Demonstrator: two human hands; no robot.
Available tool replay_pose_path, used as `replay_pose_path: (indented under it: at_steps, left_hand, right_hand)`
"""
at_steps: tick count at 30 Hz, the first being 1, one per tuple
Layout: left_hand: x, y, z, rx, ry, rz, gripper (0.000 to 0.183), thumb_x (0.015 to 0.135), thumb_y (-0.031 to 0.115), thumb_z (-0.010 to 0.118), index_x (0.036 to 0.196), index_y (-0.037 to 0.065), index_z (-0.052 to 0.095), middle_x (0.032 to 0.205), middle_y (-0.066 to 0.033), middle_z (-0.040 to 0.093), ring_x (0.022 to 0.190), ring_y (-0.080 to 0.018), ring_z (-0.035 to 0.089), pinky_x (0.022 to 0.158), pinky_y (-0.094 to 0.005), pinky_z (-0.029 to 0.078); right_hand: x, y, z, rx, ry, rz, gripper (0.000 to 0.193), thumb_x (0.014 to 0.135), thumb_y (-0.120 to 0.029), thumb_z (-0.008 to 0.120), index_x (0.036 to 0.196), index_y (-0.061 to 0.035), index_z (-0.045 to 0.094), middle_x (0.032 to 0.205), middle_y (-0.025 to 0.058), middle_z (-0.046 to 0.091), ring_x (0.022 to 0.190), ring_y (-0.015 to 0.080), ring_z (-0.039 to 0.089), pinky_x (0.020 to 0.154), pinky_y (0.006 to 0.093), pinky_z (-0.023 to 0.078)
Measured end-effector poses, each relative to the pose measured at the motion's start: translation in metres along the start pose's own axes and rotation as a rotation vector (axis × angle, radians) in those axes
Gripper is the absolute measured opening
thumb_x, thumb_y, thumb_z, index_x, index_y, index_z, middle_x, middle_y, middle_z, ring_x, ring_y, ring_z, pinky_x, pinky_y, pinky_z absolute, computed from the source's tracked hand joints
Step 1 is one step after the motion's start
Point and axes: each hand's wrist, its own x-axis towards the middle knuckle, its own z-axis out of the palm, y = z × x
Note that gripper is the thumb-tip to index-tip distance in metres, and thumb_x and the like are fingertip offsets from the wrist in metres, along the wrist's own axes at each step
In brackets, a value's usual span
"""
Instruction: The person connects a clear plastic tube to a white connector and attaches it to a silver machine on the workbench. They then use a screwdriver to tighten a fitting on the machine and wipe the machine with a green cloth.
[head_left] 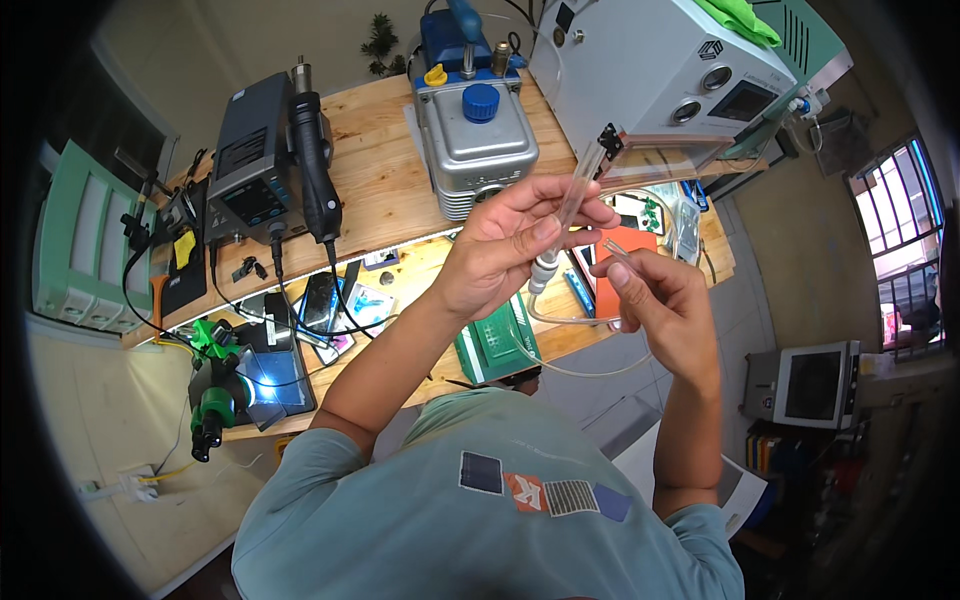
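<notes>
My left hand [505, 235] is raised over the bench with its fingers closed around a clear, slender tube-shaped piece [573, 200]. A white fitting [542, 272] sits at the lower end of that piece, just below my fingers. From the fitting a thin clear hose [575, 320] curves away beneath my hands. Just to the right, my right hand [660, 300] pinches a short clear tube end [618, 250] between thumb and fingers. This tip points up toward the left hand and is apart from the tube-shaped piece. Where the hose runs behind my right hand is hidden.
A silver-and-blue pump [475, 140] stands on the raised shelf, left of a large white machine [640, 70]. Further left is a hot air station [255, 160]. A green microscope [212, 400], phones [320, 300] and a green mat [497, 343] lie nearer.
</notes>
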Motion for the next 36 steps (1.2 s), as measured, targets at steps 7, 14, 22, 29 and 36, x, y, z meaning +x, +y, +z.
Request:
replay_pose_path:
  at_steps: [7, 14, 22, 29, 36]
  left_hand:
    - [0.013, -0.013, 0.005, -0.318, 0.189, -0.015, 0.033, 0.100, 0.015, 0.048, 0.128, 0.003, 0.036, 0.112, -0.0167, 0.059, 0.112, -0.0301, 0.059, 0.101, -0.0427, 0.047]
    - [0.025, -0.029, 0.031, -0.167, 0.197, -0.018, 0.025, 0.097, 0.008, 0.054, 0.118, 0.009, 0.040, 0.107, -0.0178, 0.061, 0.114, -0.0321, 0.060, 0.100, -0.0455, 0.048]
    - [0.014, -0.037, 0.031, 0.195, 0.172, -0.041, 0.036, 0.090, 0.006, 0.066, 0.119, 0.004, 0.045, 0.113, -0.0211, 0.063, 0.109, -0.0255, 0.063, 0.094, -0.0350, 0.051]
    - [0.018, -0.011, 0.063, 1.603, -0.160, 0.480, 0.041, 0.075, 0.010, 0.074, 0.112, 0.001, 0.058, 0.111, -0.0133, 0.062, 0.112, -0.0319, 0.058, 0.106, -0.0460, 0.040]
    - [0.015, -0.035, 0.065, 1.512, -0.520, 0.186, 0.028, 0.085, 0.015, 0.066, 0.109, 0.001, 0.060, 0.091, -0.0103, 0.062, 0.086, -0.0272, 0.061, 0.077, -0.0382, 0.051]
  right_hand:
    - [-0.008, 0.032, 0.006, 0.105, 0.090, -0.139, 0.029, 0.099, -0.023, 0.056, 0.109, 0.0025, 0.066, 0.089, 0.0047, 0.066, 0.085, 0.0103, 0.058, 0.079, 0.0247, 0.045]
    - [-0.019, 0.039, -0.004, 0.361, -0.011, -0.055, 0.037, 0.101, -0.026, 0.053, 0.120, 0.0052, 0.059, 0.075, 0.0028, 0.060, 0.069, 0.0089, 0.057, 0.067, 0.0228, 0.045]
    - [-0.037, 0.043, -0.043, 0.284, 0.079, -0.055, 0.034, 0.097, -0.028, 0.060, 0.106, 0.0040, 0.065, 0.063, -0.0032, 0.050, 0.044, 0.0038, 0.039, 0.040, 0.0209, 0.031]
    - [-0.054, 0.049, -0.072, 0.157, 0.063, -0.047, 0.027, 0.093, -0.019, 0.066, 0.105, 0.0051, 0.067, 0.077, 0.0005, 0.062, 0.066, 0.0021, 0.050, 0.057, 0.0186, 0.041]
    - [-0.066, 0.040, -0.069, -0.030, 0.019, -0.039, 0.026, 0.091, -0.014, 0.068, 0.111, 0.0031, 0.066, 0.081, -0.0011, 0.063, 0.065, 0.0032, 0.047, 0.054, 0.0221, 0.040]
